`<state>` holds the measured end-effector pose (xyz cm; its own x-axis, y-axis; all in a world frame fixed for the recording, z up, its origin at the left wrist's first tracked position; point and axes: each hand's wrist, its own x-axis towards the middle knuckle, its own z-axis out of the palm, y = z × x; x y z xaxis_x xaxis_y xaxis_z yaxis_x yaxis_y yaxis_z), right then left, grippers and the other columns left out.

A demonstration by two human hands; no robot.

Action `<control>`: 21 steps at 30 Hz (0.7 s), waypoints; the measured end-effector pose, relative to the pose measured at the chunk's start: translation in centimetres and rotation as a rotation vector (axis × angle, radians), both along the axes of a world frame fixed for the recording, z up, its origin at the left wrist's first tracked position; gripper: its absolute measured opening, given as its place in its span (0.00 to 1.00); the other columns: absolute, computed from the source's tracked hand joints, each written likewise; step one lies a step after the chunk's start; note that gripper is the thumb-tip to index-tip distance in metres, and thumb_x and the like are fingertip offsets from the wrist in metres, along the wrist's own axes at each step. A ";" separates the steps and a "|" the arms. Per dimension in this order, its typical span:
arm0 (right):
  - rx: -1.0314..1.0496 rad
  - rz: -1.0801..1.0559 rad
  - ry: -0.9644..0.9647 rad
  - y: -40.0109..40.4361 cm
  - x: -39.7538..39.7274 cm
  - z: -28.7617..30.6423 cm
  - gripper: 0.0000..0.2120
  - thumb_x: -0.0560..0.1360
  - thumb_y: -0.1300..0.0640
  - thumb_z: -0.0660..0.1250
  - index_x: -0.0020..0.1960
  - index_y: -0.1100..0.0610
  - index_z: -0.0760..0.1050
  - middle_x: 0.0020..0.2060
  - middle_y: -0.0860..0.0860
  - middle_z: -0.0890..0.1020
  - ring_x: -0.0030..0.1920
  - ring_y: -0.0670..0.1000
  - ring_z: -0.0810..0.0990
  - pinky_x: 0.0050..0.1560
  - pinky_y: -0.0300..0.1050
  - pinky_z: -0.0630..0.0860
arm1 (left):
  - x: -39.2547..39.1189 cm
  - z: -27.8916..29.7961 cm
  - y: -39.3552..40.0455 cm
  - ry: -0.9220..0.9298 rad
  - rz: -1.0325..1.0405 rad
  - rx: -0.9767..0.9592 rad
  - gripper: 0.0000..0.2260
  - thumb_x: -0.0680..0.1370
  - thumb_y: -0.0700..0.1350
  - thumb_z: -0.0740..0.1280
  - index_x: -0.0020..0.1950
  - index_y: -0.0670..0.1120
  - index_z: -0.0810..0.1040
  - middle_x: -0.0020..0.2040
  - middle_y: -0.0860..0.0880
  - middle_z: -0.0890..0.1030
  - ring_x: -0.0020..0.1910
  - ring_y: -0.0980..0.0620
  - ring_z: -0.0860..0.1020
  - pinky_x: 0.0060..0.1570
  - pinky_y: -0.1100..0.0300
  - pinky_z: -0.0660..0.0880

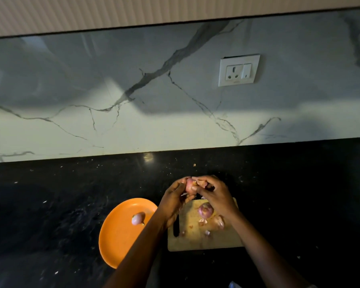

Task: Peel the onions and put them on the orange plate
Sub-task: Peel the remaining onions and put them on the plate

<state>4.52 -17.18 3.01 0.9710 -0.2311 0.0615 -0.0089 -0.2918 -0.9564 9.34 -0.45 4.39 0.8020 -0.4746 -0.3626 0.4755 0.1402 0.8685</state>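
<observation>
My left hand (174, 201) grips a small pink onion (189, 187) above the far edge of the wooden cutting board (195, 242). My right hand (214, 194) pinches a flap of loose skin (201, 182) at the onion's top. A peeled onion (138, 218) lies on the orange plate (116, 235), left of the board. Another onion (205, 210), with purple skin, sits on the board under my right wrist. Scraps of peel (218, 222) lie around it.
A black knife handle (176, 227) lies along the board's left edge, partly under my left arm. The counter (60, 194) is black stone. A marble backsplash with a white wall socket (238, 70) rises behind it.
</observation>
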 end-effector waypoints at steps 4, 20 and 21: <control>0.033 -0.021 -0.027 0.2 -0.2 -0.5 0.06 0.75 0.57 0.74 0.47 0.45 0.82 0.45 0.42 0.83 0.49 0.46 0.83 0.49 0.49 0.81 | -0.5 -0.2 -0.1 0.003 -0.034 -0.004 0.13 0.82 0.43 0.62 0.64 0.41 0.78 0.52 0.44 0.85 0.49 0.53 0.84 0.48 0.61 0.80; 0.032 0.023 0.011 1.8 0.9 1.7 0.11 0.77 0.54 0.73 0.59 0.47 0.81 0.51 0.44 0.85 0.53 0.41 0.82 0.54 0.37 0.78 | 1.1 1.4 0.7 -0.200 0.027 0.153 0.13 0.84 0.48 0.62 0.66 0.47 0.79 0.56 0.42 0.84 0.58 0.40 0.82 0.62 0.41 0.76; 0.021 0.019 -0.004 1.8 1.0 1.9 0.11 0.76 0.56 0.74 0.57 0.46 0.82 0.50 0.43 0.85 0.51 0.41 0.82 0.52 0.37 0.78 | 1.3 1.5 0.7 -0.205 0.026 0.153 0.13 0.84 0.48 0.62 0.65 0.47 0.79 0.55 0.42 0.84 0.58 0.41 0.82 0.62 0.41 0.76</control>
<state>5.52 -15.39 4.95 0.9749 -0.2142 0.0612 0.0007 -0.2718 -0.9623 10.59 0.22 5.90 0.8773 -0.4053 -0.2571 0.2854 0.0099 0.9583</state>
